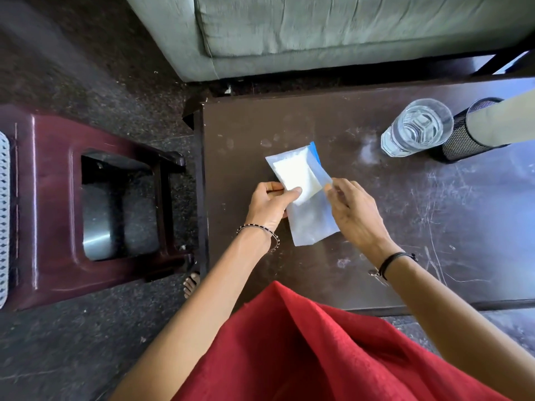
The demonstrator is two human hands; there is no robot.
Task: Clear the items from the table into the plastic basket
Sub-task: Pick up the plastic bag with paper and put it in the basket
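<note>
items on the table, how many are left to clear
3. A plastic pouch near the table's left side, pinched by the left hand and right hand; a glass of water and a black mesh holder at far right. More may sit beyond the frame.

Light: daylight from 3 o'clock, moderately bright.
Glare: pale sheen on the table (477, 227) at 3 o'clock; small glint on the stool (49, 198) at 9 o'clock.
Shadows: soft and faint beneath the hands.
Blur: slight motion smear, strongest on the floor (72, 68) at 10 o'clock.
Distortion: wide-angle bending towards the edges.
</note>
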